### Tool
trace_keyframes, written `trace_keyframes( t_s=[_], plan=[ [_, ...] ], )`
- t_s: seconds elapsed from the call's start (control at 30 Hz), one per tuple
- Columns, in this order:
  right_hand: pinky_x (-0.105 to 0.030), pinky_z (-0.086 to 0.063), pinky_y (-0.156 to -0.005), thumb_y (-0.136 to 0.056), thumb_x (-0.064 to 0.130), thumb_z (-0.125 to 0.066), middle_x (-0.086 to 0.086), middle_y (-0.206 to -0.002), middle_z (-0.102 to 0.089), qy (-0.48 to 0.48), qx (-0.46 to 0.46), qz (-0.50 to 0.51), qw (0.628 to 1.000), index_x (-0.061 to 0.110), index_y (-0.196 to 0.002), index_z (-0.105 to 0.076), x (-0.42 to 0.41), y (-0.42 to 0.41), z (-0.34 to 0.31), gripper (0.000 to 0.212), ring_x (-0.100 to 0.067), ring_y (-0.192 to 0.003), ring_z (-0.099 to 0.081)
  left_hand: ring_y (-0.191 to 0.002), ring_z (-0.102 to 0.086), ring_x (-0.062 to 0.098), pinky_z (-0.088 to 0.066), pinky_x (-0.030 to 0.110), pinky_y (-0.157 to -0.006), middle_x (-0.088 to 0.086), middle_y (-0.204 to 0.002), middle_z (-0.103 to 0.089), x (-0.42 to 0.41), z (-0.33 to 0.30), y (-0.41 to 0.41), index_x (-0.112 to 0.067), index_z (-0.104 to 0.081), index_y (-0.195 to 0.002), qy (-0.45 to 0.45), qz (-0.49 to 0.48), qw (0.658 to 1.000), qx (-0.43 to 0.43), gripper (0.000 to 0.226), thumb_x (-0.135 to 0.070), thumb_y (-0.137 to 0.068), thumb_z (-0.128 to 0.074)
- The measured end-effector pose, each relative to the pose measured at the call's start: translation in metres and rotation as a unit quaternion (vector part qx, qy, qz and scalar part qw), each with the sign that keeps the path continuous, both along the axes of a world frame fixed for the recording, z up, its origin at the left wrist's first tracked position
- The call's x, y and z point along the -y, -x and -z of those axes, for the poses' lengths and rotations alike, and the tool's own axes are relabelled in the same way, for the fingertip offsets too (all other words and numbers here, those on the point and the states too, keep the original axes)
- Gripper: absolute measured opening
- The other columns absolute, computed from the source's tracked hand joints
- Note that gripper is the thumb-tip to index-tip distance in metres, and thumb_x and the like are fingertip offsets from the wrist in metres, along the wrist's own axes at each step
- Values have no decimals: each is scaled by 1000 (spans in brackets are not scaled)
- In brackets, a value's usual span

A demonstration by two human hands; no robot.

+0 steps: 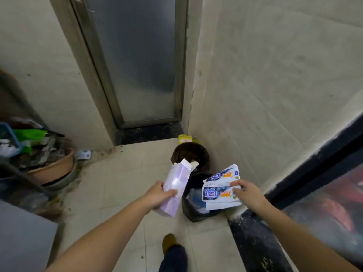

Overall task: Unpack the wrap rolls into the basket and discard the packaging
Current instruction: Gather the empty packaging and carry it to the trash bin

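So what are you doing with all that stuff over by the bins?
A person is throwing packaging away. The left hand holds an opened pale purple cardboard box, and the right hand holds a crumpled white and blue printed plastic wrapper. Both are held over a black plastic bin in the floor corner, not yet dropped.

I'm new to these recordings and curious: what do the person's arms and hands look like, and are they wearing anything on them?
Both arms are bare right to the picture's lower edge: no sleeves show. The left hand and right hand wear no gloves, and no rings, watch or bands can be made out on the wrists. Nothing is marked on them.
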State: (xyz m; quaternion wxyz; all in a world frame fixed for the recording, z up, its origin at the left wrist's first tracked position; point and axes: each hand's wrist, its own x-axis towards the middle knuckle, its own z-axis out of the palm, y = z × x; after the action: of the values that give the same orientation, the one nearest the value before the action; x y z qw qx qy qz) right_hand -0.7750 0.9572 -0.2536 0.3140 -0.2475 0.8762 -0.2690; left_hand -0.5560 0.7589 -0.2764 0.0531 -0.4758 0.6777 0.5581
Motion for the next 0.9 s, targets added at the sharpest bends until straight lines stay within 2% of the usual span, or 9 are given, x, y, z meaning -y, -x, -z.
trace_keyframes(
  t_s=[0.13,0.23,0.33,0.43,0.5,0.57,0.7,0.8,0.9],
  plan=[
    [-23,-41,-60,-93,13,-50,-14,-108,-67,-54,10,0,999,13,-116,-62,45,51,45,26,-20,-80,-57,-100,-58,27,-51,35,-70,11,-118,-54,38,48,61,-12,-35,-117,-92,-42,994,31,50,-35,-83,-63],
    [-22,-39,-59,-94,16,-48,-15,-111,-67,-96,37,-4,995,12,-124,-57,72,80,85,32,-20,-78,-56,-96,-56,23,-48,31,-66,9,-115,-52,58,82,107,-11,-32,-120,-137,-69,987,40,50,-31,-85,-62],
    [-23,-40,-73,-96,17,-46,-17,-126,-58,-128,61,-4,990,13,-132,-50,91,99,131,36,-27,-98,-60,-91,-53,19,-46,31,-69,3,-108,-50,67,122,151,-12,-31,-127,-188,-106,976,38,55,-29,-86,-63],
    [-25,-41,-79,-97,15,-46,-18,-130,-54,-147,96,3,984,11,-135,-45,103,116,194,39,-30,-110,-57,-100,-54,24,-49,32,-69,7,-123,-51,71,181,188,-15,-32,-132,-220,-156,961,60,61,-30,-84,-66],
    [-29,-45,-84,-97,16,-45,-19,-129,-54,-158,119,-4,980,11,-136,-43,111,130,250,39,-31,-111,-57,-108,-57,30,-52,38,-80,12,-131,-51,74,237,211,-12,-34,-134,-203,-180,959,81,64,-28,-83,-68],
    [-36,-46,-94,-97,15,-44,-19,-132,-51,-169,138,-25,976,10,-137,-42,121,143,307,40,-32,-115,-54,-111,-57,32,-51,37,-84,16,-132,-52,71,297,229,-6,-35,-133,-174,-187,961,109,65,-25,-81,-69],
    [-37,-37,-108,-97,11,-45,-20,-142,-40,-211,185,-48,959,7,-141,-35,136,164,412,46,-35,-128,-43,-115,-54,35,-49,40,-91,18,-133,-50,55,406,260,-4,-33,-134,-168,-167,959,158,66,-23,-81,-69],
    [-38,-34,-108,-97,15,-44,-19,-145,-39,-247,207,-53,945,8,-143,-31,141,171,472,49,-36,-131,-41,-122,-48,38,-43,45,-100,19,-138,-45,41,466,276,-5,-27,-138,-185,-160,950,195,74,-24,-80,-69],
    [-40,-40,-106,-97,17,-43,-20,-141,-43,-284,228,-48,930,9,-142,-32,136,171,512,47,-37,-126,-45,-123,-48,38,-43,44,-99,20,-138,-45,31,507,280,-4,-26,-139,-213,-165,935,232,73,-22,-81,-66]
  ],
)
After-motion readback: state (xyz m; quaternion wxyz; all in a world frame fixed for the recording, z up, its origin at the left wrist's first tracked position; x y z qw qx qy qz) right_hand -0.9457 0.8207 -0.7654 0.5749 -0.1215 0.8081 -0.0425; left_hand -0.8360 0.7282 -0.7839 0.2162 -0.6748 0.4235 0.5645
